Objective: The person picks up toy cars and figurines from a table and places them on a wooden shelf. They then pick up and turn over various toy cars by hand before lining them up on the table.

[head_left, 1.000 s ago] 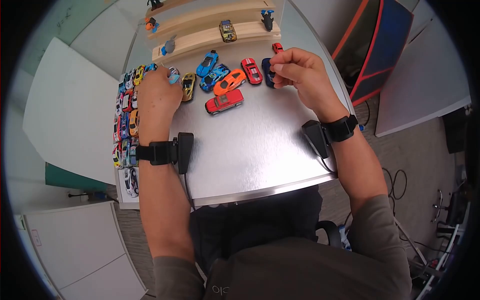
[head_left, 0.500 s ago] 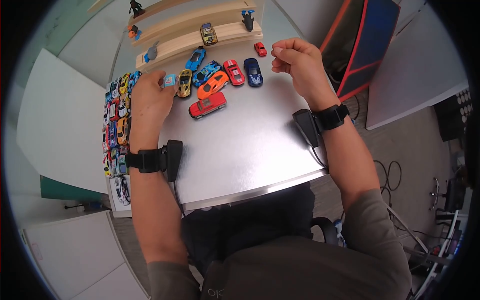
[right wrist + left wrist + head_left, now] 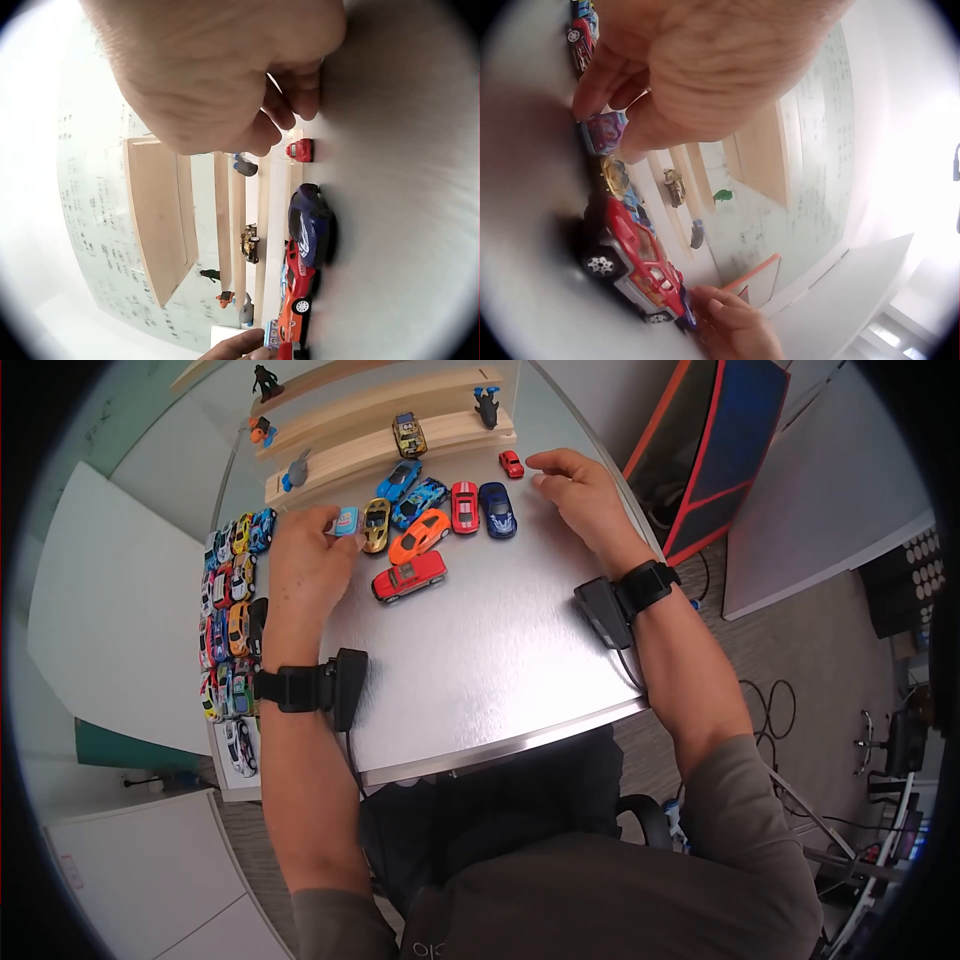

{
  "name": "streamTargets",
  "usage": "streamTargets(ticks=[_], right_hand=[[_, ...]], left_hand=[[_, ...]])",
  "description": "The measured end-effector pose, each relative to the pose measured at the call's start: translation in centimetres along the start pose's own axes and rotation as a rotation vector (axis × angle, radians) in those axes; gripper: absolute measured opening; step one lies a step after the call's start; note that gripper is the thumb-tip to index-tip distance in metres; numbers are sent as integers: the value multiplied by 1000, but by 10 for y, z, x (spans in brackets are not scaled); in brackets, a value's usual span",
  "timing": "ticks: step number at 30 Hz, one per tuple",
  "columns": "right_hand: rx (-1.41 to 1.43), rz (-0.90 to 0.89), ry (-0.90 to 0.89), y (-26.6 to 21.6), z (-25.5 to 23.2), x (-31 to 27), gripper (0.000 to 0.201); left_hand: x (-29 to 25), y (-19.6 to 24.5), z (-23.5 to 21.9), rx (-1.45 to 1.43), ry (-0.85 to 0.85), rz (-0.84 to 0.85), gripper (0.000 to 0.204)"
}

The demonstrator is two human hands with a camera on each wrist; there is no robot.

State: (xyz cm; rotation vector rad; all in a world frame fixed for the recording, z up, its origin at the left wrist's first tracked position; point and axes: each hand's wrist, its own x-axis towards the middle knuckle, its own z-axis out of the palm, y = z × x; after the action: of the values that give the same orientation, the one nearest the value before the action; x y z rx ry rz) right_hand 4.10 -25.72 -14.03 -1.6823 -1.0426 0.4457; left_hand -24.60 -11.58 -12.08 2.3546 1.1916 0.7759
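Note:
The left hand (image 3: 315, 565) pinches a small light blue car (image 3: 346, 521) between thumb and fingers, beside a gold car (image 3: 376, 525); in the left wrist view the light blue car (image 3: 606, 133) shows between the fingertips. Empty, with loosely bent fingers, the right hand (image 3: 588, 500) hovers just right of a tiny red car (image 3: 511, 464), a gap between them. In the right wrist view that tiny car (image 3: 301, 150) stands beyond the fingertips. A dark blue car (image 3: 497, 510) stands beside a red striped car (image 3: 464, 508).
Left of the left hand, several toy cars (image 3: 239, 628) stand in tight rows. An orange car (image 3: 420, 537), a red pickup (image 3: 409, 577) and two blue cars (image 3: 400, 479) are mid-table. Wooden shelves (image 3: 350, 447) behind hold a yellow-black car (image 3: 408, 435) and small figures.
The head view has shifted. My right hand has left the dark blue car, its fingers spreading, and come near the tiny red car. The dark blue and red striped cars now stand closer together.

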Motion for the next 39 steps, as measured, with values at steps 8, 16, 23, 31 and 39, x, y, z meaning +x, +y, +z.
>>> streamTargets(ticks=[8,16,23,31,39], right_hand=[[-333,-242,-56,16,11,16,41],[-308,-186,-142,-1,11,8,34],[-316,-164,-153,-5,10,4,26],[-160,8,-164,-17,10,-5,25],[-397,-314,-99,-3,15,-4,35]], left_hand=[[-3,10,1,-12,-31,27,40],[-4,9,6,-70,-52,113,39],[-5,10,6,-64,-55,135,39],[-5,9,6,-75,-50,171,38],[-5,9,8,-41,-45,182,38]])
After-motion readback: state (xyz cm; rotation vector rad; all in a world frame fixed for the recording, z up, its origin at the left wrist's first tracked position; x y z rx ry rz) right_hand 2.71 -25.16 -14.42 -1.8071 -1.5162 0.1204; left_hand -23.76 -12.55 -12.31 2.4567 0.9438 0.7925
